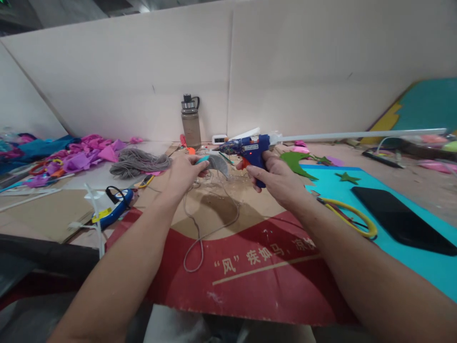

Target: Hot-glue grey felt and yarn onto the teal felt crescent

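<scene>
My right hand [273, 174] is closed around the handle of a blue hot glue gun [255, 148], with a long whitish glue stick [357, 135] running out of its back to the right. Its nozzle points left, just above a curved grey piece [218, 164] with a teal part at one end. My left hand [189, 167] pinches that piece at the teal end; whether the nozzle touches it I cannot tell. A thin grey cord [194, 219] hangs from around the piece and loops over the red and tan cardboard [246, 286] below.
At left lie a bundle of grey cord [141, 163], pink and purple scraps [85, 155] and a blue power strip [116, 209]. A bottle [191, 124] stands by the back wall. At right are a black phone [403, 219], a yellow ring [357, 216] and green felt shapes [296, 163] around a turquoise sheet [396, 269].
</scene>
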### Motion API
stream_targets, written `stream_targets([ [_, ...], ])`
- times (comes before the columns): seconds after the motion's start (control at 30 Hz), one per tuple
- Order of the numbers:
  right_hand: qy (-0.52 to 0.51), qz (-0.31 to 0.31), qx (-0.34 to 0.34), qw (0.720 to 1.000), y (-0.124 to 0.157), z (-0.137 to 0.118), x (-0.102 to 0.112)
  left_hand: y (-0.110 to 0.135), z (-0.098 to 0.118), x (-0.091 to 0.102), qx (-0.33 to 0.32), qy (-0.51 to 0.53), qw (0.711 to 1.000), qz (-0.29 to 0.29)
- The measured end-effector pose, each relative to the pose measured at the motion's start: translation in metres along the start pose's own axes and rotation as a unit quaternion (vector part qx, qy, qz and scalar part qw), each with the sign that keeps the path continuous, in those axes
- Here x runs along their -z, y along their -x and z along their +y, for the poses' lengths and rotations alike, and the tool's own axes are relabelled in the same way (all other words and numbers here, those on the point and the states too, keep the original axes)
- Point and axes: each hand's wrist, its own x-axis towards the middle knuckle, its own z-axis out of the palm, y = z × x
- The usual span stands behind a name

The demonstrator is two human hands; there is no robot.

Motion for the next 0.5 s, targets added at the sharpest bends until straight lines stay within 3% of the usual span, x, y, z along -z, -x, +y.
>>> stream_targets([
  [0.27, 0.079, 0.011, 0.017, 0.997, -0.003, 0.015, 0.0, 0.003, 0.005, -0.002, 0.013, -0.013, 1.0, 0.002],
  [0.5, 0.084, 0.008, 0.008, 0.996, -0.002, 0.01, -0.002, 0.004, 0.007, -0.002, 0.011, -0.011, 1.0, -0.003],
])
